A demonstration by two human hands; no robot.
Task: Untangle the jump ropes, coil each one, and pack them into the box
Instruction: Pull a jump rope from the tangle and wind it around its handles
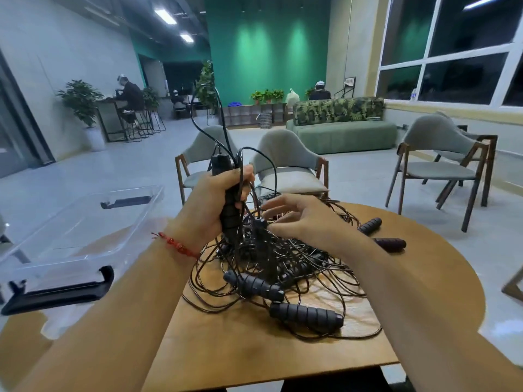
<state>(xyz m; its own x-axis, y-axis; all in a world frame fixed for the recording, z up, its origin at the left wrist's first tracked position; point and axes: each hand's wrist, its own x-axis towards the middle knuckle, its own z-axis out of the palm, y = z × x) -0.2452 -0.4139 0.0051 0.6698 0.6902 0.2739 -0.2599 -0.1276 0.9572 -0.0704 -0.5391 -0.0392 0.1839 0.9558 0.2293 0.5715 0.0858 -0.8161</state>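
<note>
left hand (212,202) fingers wrap one upright handle (228,222). right hand (300,219) fingers are spread, just beside it, over the rope tangle (283,267).

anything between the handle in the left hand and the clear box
Nothing stands between the left hand and the open clear box beside it. But the handle looks tied into the tangle on the table.
</note>
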